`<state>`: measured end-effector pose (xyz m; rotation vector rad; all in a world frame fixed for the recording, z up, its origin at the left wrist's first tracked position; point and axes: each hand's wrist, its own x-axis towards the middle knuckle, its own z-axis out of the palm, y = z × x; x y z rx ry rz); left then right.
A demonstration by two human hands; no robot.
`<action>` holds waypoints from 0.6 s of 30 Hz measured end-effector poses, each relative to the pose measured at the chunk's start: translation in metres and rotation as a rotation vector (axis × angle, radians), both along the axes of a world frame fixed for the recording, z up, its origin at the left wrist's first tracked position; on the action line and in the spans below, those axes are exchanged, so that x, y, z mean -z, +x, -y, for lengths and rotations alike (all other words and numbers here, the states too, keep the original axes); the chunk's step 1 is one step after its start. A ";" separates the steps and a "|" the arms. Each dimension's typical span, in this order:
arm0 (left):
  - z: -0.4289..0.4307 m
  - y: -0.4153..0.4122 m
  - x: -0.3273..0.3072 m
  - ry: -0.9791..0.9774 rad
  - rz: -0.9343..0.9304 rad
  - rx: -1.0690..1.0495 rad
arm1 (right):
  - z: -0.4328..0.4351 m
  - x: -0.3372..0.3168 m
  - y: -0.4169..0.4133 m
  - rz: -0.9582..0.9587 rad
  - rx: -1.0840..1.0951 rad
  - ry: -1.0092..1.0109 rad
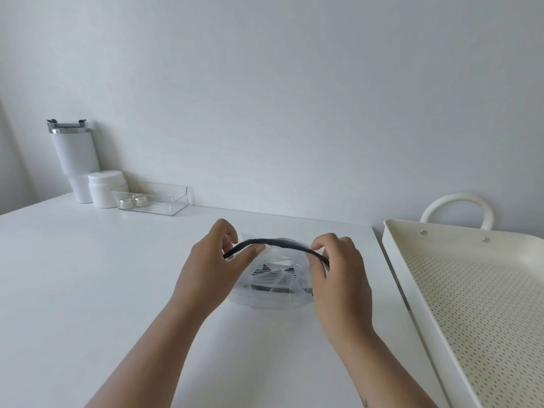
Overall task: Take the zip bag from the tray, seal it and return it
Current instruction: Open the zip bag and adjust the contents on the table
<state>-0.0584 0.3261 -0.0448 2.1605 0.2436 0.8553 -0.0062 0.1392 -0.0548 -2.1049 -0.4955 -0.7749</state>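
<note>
The left hand point(210, 266) and right hand point(338, 278) stand the zip bag point(273, 282) on the worktop point(117, 290), beside the tray point(393, 254). Their fingers point(321, 244) pinch its black strip point(282, 242) at both ends, apparently steadying it for sealing.

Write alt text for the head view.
Left hand and right hand pinch opposite ends of the black strip on a zip bag at a table. A perforated tray lies at right; a tumbler, jar and clear box stand far left.
</note>
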 end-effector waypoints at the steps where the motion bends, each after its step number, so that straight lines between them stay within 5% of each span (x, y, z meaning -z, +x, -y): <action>1: -0.003 -0.003 -0.002 -0.035 -0.071 0.041 | 0.003 0.001 0.002 -0.027 0.028 0.010; 4: -0.016 -0.010 -0.005 -0.050 -0.294 0.167 | 0.011 0.007 0.010 -0.151 0.072 0.087; 8: -0.017 -0.009 -0.006 -0.056 -0.277 0.213 | 0.016 0.012 0.019 -0.226 -0.006 0.207; 13: -0.016 0.001 0.005 0.004 -0.113 -0.040 | 0.012 0.012 0.015 -0.341 -0.313 0.111; 18: -0.018 0.003 0.009 -0.083 -0.074 -0.230 | 0.007 0.018 0.014 -0.337 -0.294 0.071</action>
